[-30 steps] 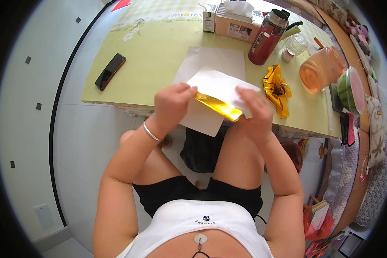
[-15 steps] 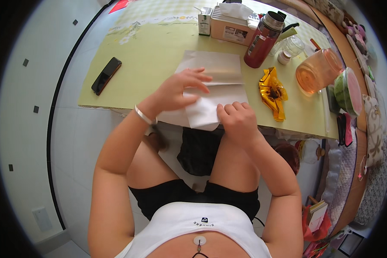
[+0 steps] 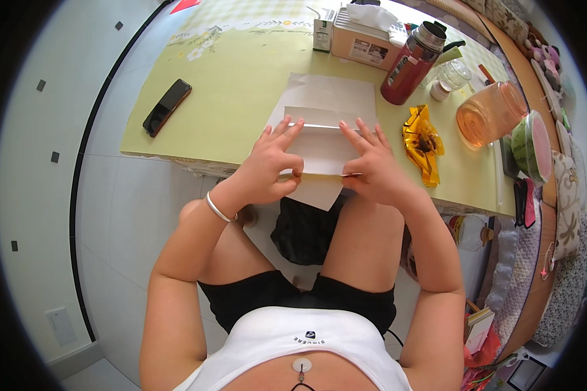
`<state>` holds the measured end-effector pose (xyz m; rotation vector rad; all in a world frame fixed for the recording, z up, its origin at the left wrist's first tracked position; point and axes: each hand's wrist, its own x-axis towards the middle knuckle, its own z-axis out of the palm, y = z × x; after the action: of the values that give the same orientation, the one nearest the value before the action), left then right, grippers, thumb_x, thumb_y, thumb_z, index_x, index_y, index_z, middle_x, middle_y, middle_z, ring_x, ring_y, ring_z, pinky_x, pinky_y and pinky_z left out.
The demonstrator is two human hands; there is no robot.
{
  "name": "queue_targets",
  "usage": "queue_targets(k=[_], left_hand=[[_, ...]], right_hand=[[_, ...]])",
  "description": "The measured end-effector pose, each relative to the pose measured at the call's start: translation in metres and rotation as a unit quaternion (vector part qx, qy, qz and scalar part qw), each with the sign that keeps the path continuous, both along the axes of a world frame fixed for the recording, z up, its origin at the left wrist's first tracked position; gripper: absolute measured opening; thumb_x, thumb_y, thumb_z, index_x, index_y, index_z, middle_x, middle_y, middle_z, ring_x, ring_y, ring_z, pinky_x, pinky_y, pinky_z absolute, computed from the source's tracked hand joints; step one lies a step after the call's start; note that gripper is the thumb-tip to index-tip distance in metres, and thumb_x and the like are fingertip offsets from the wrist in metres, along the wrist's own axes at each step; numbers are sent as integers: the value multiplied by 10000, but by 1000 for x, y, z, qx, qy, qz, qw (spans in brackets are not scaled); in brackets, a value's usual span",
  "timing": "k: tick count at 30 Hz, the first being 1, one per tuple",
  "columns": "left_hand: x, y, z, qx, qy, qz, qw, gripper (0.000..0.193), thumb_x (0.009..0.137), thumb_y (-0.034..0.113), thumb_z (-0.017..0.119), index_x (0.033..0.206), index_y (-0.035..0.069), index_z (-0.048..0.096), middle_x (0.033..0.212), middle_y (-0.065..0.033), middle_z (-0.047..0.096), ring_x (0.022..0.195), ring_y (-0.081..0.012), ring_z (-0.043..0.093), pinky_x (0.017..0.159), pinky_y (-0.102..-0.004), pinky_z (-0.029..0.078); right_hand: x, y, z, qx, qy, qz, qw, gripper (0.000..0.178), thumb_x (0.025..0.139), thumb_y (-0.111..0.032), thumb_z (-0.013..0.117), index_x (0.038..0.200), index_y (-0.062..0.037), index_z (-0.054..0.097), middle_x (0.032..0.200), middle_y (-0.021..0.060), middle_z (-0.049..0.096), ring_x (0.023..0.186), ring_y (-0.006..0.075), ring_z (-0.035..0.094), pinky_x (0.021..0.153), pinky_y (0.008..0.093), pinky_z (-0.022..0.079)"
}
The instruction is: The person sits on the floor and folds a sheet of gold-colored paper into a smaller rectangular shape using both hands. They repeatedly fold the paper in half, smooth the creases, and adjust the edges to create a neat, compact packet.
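Creased sheet (image 3: 324, 150) pinched at near edge

Left hand (image 3: 272, 163) and right hand (image 3: 376, 166) each pinch one end, other fingers spread; sheet lies between, just ahead, creases left-right, neither hand nearer. White paper (image 3: 346, 88) beyond, on counter (image 3: 241, 81).

1. Creased sheet (image 3: 321, 151), white on its upper face, spans the gap between left hand (image 3: 267, 163) and right hand (image 3: 374, 166), its near edge pinched at both, a crosswise fold at the fingertips.
2. White paper (image 3: 332, 90) lies beneath, showing beyond both hands and, as a corner, on their near side.
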<state>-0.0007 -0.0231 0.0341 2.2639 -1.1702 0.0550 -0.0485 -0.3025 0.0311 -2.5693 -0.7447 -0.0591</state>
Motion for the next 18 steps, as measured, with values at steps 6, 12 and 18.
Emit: queue_targets(k=[6,12,18], left_hand=[[10,3,-15,-67,51,10,996,136,769,74,776,858,37,680,1343,-193,625,1276,-399,537,1080,-453,422],[12,-5,-25,-139,137,80,978,162,797,105,793,800,-12,681,1014,-130,699,1085,-336,586,955,-419,469],[2,-11,-45,-129,30,209,969,182,757,112,781,697,-5,656,913,-115,677,970,-311,581,868,-404,477]], right_hand=[[1,-14,-4,116,80,2,990,136,847,-215,768,896,-90,748,1446,197,575,1313,387,525,1132,519,347],[2,-20,-27,286,127,-96,945,186,892,-219,759,941,-42,728,1116,168,710,1070,305,634,933,376,479],[11,-15,-33,300,126,-286,901,225,864,-227,785,842,-25,688,808,97,667,791,255,621,714,355,480]])
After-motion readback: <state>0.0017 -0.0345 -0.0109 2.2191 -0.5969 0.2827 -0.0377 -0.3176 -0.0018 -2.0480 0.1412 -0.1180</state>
